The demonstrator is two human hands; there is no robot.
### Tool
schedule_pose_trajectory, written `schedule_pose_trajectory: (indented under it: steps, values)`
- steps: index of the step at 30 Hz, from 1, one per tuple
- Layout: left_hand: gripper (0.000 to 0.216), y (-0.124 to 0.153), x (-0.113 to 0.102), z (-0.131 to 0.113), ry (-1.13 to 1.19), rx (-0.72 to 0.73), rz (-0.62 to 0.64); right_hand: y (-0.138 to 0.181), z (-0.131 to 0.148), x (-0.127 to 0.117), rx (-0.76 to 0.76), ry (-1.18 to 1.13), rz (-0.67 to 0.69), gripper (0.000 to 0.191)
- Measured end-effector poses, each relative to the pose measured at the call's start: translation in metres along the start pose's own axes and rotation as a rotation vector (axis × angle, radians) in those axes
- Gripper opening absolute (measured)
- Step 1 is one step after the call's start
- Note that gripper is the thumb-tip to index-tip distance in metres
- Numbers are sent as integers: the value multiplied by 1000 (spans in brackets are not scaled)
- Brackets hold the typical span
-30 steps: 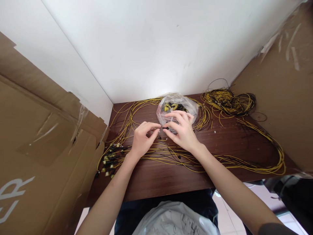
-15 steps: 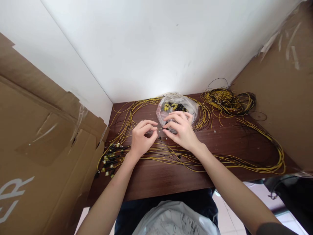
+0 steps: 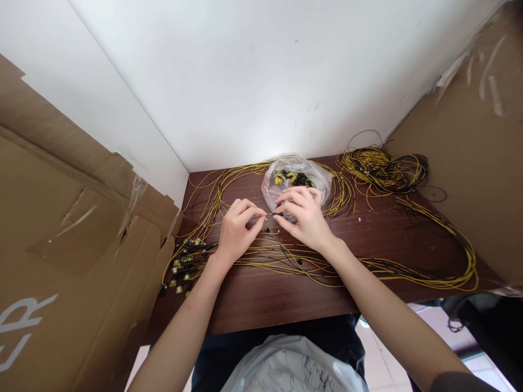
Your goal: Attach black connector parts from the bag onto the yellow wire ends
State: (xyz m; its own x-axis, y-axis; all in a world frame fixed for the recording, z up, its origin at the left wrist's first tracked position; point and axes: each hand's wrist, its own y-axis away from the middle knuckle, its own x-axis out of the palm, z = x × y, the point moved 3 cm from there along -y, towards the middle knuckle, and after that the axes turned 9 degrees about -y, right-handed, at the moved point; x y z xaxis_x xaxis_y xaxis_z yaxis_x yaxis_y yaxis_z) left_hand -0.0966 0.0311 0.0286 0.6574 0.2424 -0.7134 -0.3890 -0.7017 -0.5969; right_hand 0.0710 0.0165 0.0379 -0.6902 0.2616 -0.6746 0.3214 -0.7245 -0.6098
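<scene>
My left hand [image 3: 242, 226] pinches a thin yellow wire between thumb and forefinger, close to the wire's tip. Just to its right, my right hand [image 3: 301, 218] pinches a small black part that I cannot name, with the wire running into or up against it. Behind my right hand sits a clear plastic bag [image 3: 269, 185] with yellow and black pieces [image 3: 292, 178] inside. A bundle of yellow and black wires [image 3: 286, 256] runs across the table under both forearms. At its left end lie several black connectors with yellowish ends [image 3: 183, 267].
A tangled coil of wires [image 3: 368, 169] lies at the back right of the brown table [image 3: 245, 313]. Cardboard walls stand on the left [image 3: 81, 245] and right [image 3: 461, 163]. A white plastic bag [image 3: 286, 365] rests at my lap, below the table edge.
My left fingers have shifted slightly to the right along the wire, nearer my right fingertips. The right hand keeps its pinch almost in place.
</scene>
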Motion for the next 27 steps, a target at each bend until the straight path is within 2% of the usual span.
schedule_pose_trajectory:
  steps: [27]
  values:
    - [10,-2,-2,-1,-198,44,126,-1,-5,0,-3,-41,32,6]
